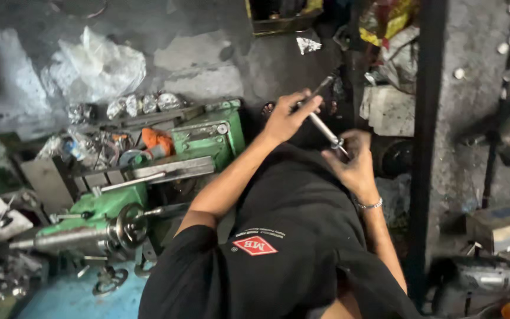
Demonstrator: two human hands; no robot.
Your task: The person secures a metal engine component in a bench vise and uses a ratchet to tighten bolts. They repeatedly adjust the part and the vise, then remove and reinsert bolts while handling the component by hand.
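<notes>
While the left hand (287, 116) and the right hand (354, 165) both grasped the thin metal rod (324, 129), the green lathe (149, 171) stood near the left, with dark open floor (278, 65) beyond.

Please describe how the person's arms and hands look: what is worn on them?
Both forearms are bare below short black sleeves of a T-shirt. The left hand wears nothing. The right hand is gloveless too; a thin silver metal bracelet circles its wrist.

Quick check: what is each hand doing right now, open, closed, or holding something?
Left hand: closed around the upper end of a slim metal rod.
Right hand: fingers curled, grip on the rod's lower end.
</notes>
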